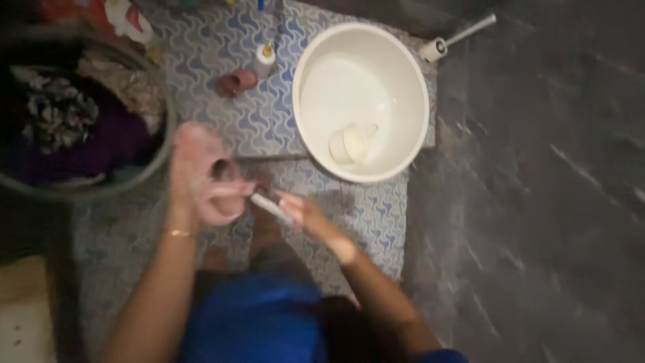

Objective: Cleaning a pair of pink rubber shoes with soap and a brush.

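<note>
A: How far along are you?

B: Midway, it seems: your left hand (198,176) holds a pink shoe (211,185) over the patterned floor (269,121); the white basin (361,101) holds water and a scoop (349,143).

A: And each grip?

B: Left wraps the shoe; your right hand (302,212) pinches a pale brush (271,205) against it.

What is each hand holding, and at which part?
Left hand grips a pink shoe around its body. Right hand holds a light brush by its rear end.
</note>
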